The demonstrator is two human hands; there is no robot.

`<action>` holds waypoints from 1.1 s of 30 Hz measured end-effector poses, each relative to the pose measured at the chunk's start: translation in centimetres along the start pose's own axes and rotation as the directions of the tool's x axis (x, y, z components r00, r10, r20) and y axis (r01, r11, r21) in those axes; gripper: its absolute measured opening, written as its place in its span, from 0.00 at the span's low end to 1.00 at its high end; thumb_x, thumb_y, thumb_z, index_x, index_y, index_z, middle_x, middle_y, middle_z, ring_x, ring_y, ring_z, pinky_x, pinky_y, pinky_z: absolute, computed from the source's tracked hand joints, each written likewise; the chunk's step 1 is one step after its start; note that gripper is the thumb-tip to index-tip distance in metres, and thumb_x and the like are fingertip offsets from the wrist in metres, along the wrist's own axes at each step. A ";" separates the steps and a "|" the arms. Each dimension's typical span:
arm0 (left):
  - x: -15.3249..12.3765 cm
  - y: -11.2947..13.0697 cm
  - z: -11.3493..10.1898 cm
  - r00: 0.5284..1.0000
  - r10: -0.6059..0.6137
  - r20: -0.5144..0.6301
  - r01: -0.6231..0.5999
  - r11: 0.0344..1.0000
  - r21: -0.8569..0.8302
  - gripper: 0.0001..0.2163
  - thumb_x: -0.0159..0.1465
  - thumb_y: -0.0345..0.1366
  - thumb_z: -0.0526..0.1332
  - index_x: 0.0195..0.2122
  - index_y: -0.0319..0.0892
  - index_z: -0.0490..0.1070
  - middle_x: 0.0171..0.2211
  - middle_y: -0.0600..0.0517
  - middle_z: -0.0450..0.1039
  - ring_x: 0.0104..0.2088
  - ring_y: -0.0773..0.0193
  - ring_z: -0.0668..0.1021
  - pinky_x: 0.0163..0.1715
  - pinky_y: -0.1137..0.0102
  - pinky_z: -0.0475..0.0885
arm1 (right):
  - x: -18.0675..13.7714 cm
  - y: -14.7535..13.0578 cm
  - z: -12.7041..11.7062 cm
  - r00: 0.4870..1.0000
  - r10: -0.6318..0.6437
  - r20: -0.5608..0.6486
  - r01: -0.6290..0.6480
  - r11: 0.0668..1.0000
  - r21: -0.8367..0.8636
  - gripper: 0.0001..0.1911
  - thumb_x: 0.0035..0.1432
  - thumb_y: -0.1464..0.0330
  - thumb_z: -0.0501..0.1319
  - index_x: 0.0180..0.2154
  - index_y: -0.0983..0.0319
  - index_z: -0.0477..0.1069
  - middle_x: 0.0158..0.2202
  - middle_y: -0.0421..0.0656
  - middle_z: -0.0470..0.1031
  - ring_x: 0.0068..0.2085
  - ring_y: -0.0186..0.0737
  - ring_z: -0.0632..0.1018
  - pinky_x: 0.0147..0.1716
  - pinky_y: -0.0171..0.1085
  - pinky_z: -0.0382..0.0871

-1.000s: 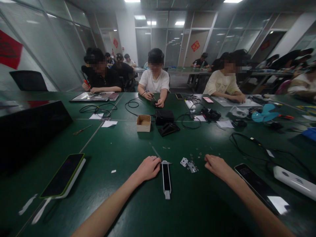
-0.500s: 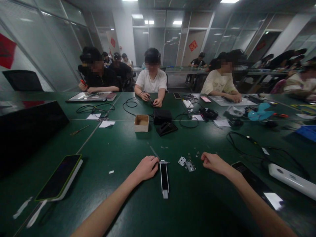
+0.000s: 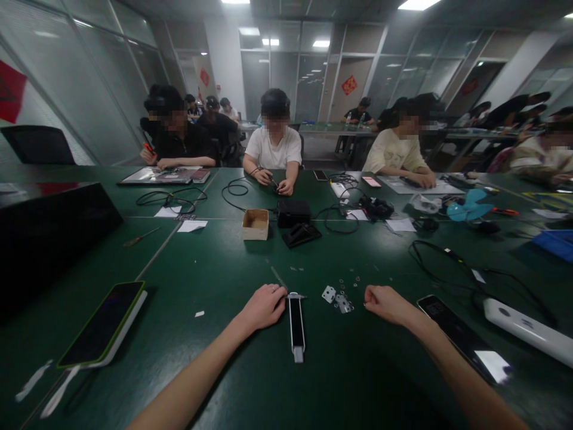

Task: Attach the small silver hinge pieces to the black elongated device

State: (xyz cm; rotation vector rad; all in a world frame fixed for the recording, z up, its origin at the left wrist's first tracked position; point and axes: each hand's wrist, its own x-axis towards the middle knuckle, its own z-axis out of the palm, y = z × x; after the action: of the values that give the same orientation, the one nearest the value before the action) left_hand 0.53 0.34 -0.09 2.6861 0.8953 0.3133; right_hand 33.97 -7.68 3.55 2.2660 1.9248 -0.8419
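**Slim white-rimmed device (image 3: 296, 328) lies beside the left hand (image 3: 264, 307)**

The device lies on the green table (image 3: 215, 382), near the middle of the scene, its length running from far to near. It is long and narrow, with a black face set in a whitish rim. At the near end a short, pale grey block, narrower than the body, sticks out. A thin metal bar (image 3: 301, 297) runs crosswise at the far end, its right tip reaching past the rim. Any markings on the black face are too small to read.

The left hand is just left of that far end, back of the hand up, fingers bent and close together by the bar; whether they pinch it cannot be told. A thin grey strip (image 3: 277, 276) slants from near these fingers toward the far left.

The right hand is well apart from the left, fingers curled inward; whether it holds something cannot be told. Between the device and the right hand lie two metal plates (image 3: 344, 303), silvery and pierced with holes, the left one slightly farther away. Several small rings (image 3: 341, 280) are scattered around them, mostly on the far side. A dark phone (image 3: 456, 328) lies to the right, just beside the right forearm.
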 end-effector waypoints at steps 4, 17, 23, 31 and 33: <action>0.0 0.0 0.0 1.000 0.006 -0.011 -0.006 1.000 0.001 0.07 0.66 0.31 0.49 0.39 0.42 0.65 0.35 0.50 0.69 0.35 0.63 0.72 0.39 0.68 0.66 | -0.7 -0.3 -0.7 1.000 -0.030 -0.008 0.030 0.999 -0.014 0.07 0.56 0.73 0.54 0.35 0.64 0.70 0.34 0.45 0.75 0.34 0.37 0.76 0.30 0.31 0.65; 0.0 -0.2 0.4 0.999 0.021 -0.030 -0.020 0.999 0.031 0.07 0.66 0.31 0.49 0.40 0.42 0.65 0.35 0.50 0.70 0.36 0.62 0.73 0.39 0.68 0.66 | -0.2 -0.7 -0.5 0.999 0.023 0.023 -0.022 0.999 -0.035 0.07 0.55 0.71 0.57 0.34 0.64 0.73 0.34 0.46 0.77 0.35 0.38 0.77 0.31 0.30 0.65; 0.0 -0.1 0.1 1.000 0.004 -0.016 -0.004 1.000 0.020 0.06 0.66 0.32 0.50 0.40 0.42 0.65 0.35 0.50 0.70 0.35 0.62 0.72 0.40 0.68 0.66 | -0.6 -1.5 -0.6 0.991 0.082 0.103 -0.081 0.997 -0.011 0.07 0.54 0.70 0.56 0.32 0.64 0.73 0.35 0.46 0.77 0.35 0.39 0.77 0.29 0.31 0.65; 0.0 0.0 0.1 1.000 -0.005 -0.009 0.005 1.000 0.015 0.06 0.66 0.32 0.50 0.39 0.42 0.65 0.35 0.50 0.70 0.35 0.63 0.73 0.39 0.68 0.65 | -1.9 -1.9 1.0 0.994 0.060 -0.087 -0.060 0.998 0.001 0.06 0.55 0.68 0.56 0.30 0.63 0.70 0.33 0.46 0.75 0.32 0.39 0.75 0.28 0.33 0.64; 0.0 0.0 0.1 1.000 0.001 -0.012 -0.001 1.000 0.013 0.06 0.66 0.32 0.50 0.39 0.42 0.65 0.35 0.50 0.70 0.35 0.63 0.73 0.39 0.68 0.66 | -2.3 -3.1 0.8 0.991 -0.013 -0.137 0.021 0.998 0.053 0.07 0.56 0.67 0.55 0.30 0.62 0.70 0.33 0.45 0.74 0.32 0.38 0.75 0.28 0.33 0.65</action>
State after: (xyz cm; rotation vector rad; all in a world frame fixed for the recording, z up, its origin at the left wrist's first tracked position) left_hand 0.54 0.32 -0.24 2.6995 0.9024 0.3247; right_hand 30.58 -9.33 4.80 2.4008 2.0028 -0.7692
